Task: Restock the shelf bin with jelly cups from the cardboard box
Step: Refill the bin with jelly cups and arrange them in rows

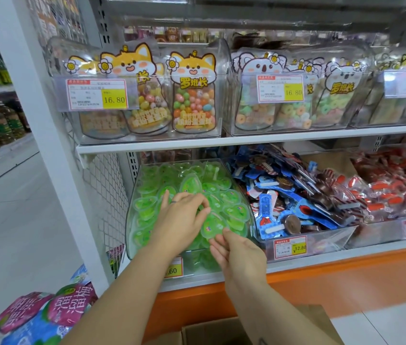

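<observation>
- Where the lower shelf ends at its left upright, we find the jelly cups [211, 195]. They are green, sealed with printed lids, and heaped in a clear shelf bin [132, 220] nearly up to its front lip.
- We see the left hand [182, 217] lying palm down on the heap, a ring on one finger. Its fingers are bent, with the tips among the cups, and we cannot tell whether it grips one.
- We see the right hand [236, 250] at the bin's front right corner. Its fingers are loose and nearly straight, their tips touching the rim of a cup near the front, with nothing grasped.
- Below both forearms, at the bottom edge, we make out the cardboard box [221, 329] with its flaps open. Its inside is out of our view.
- Under the left wrist we see a yellow price label [175, 270], partly covered by the arm.
- Just right of the shelf bin stands a bin of lollipops [284, 195] in blue wrappers, with a tag [290, 247] reading 12.80. Beyond it lie red packets [396, 185].
- On the shelf above, clear bins hold fox pouches [193, 95] of coloured sweets and koala pouches [266, 103] of ring sweets.
- Beneath the lower shelf runs an orange base [346, 275], and pink and blue bags [47, 312] lie on the floor at lower left.
</observation>
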Motion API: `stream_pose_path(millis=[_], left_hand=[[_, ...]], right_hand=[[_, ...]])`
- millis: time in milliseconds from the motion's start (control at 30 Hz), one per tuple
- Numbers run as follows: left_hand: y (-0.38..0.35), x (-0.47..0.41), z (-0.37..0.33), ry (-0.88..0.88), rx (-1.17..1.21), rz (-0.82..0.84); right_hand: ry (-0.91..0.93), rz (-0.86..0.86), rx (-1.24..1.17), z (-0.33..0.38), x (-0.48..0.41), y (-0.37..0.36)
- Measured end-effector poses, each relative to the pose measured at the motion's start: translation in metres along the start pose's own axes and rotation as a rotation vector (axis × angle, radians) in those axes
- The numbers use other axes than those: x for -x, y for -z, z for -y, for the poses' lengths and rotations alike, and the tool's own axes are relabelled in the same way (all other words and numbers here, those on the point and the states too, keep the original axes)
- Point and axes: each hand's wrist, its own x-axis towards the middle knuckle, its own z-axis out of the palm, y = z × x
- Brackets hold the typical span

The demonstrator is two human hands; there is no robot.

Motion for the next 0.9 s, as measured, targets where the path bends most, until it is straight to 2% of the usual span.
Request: stream_pose_path(millis=[133,200,233,333,400,600,900], left_hand=[[0.000,0.001,0.004,-0.032,-0.008,0.021],[0.000,0.001,0.004,-0.036,-0.011,0.024],[0.000,0.001,0.004,-0.035,-0.012,0.022],[0.001,0.000,0.004,-0.031,-0.030,0.021],[0.000,0.001,0.003,-0.028,-0.037,0.021],[-0.001,0.000,0.002,-0.024,-0.034,0.015],[0.001,-0.001,0.001,-0.018,-0.028,0.045]], right_hand=[[0.023,0.066,0.101,0.000,0.000,0.008],[0.171,0.111,0.384,-0.003,0.001,0.021],[0.337,0.129,0.635,-0.006,-0.001,0.031],[1.043,0.203,1.382,-0.011,-0.011,0.055],[1.275,0.260,1.608,-0.012,-0.017,0.063],[1.403,0.277,1.766,-0.010,-0.029,0.065],[1.559,0.263,1.813,-0.006,-0.041,0.067]])
